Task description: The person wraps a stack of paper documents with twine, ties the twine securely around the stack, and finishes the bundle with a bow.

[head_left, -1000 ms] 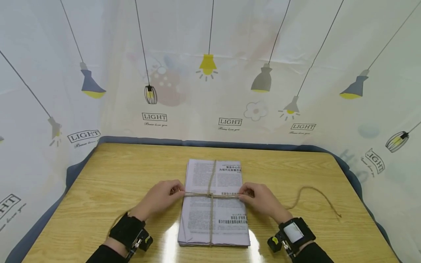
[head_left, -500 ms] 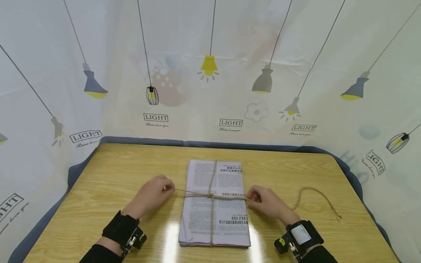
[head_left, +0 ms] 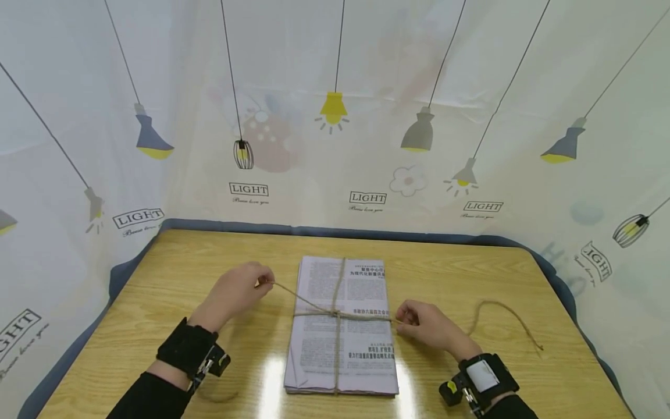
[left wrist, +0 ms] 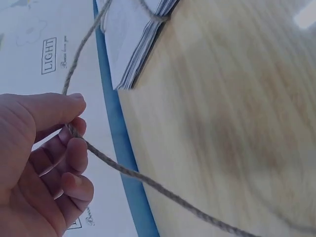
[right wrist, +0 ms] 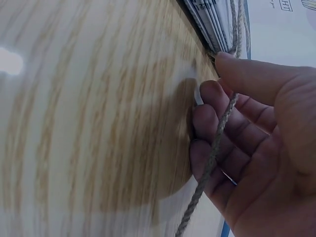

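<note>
A stack of folded newspapers lies mid-table, bound crosswise with brown twine that crosses at a knot near its centre. Left of the stack and raised, my left hand pinches one strand, which slants down to the knot. In the left wrist view this twine passes between thumb and fingertips and its tail trails off. My right hand pinches the other strand close to the stack's right edge. Across that palm runs the twine in the right wrist view, the fingers curled behind it.
The wooden table carries a loose twine tail curving at right; another bit of twine shows by the left wrist. A white curtain printed with lamps surrounds the table's back and sides.
My left hand has moved left and up, drawing its strand off the paper into a slant. My right hand has shifted a little to the right, still pinching its strand.
</note>
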A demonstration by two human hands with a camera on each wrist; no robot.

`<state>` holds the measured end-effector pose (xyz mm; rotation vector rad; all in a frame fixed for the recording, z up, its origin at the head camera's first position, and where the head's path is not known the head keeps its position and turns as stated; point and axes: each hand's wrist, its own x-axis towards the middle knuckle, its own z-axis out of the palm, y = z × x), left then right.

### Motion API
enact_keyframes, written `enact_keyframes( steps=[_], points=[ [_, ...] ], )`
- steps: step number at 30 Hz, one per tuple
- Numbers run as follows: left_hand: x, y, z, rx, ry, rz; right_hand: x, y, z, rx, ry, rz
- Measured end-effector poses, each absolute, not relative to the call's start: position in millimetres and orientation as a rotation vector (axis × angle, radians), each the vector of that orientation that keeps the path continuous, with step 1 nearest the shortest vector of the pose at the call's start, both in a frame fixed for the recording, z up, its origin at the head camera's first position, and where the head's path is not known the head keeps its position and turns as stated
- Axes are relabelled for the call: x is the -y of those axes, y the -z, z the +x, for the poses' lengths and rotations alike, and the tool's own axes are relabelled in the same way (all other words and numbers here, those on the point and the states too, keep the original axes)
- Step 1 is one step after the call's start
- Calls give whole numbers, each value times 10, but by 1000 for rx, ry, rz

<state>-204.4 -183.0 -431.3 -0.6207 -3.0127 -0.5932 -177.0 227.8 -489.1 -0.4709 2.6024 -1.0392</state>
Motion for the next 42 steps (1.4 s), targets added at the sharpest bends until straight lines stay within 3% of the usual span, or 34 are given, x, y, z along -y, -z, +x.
enact_keyframes(
  steps=[9,15,29,35,42],
  points=[
    [1994,4202,-2093,3038,470,-571,-2287,4877,-1770,-2581,1047,-455],
    [1914,4153,-2109,3001,698,-600,-2288,4858,-1760,-2558,1052,-462],
    [1234,3918,-2276,2838,1163,-740,-2184,4774,-1859,-2665,1069,-462],
    [896,3954,-2335,2745,1223,-830,-1933,4517,-1989,-2752,1127,-511],
    [586,3997,-2335,2678,1253,-890,-1599,4196,-2140,-2821,1224,-757]
  ],
)
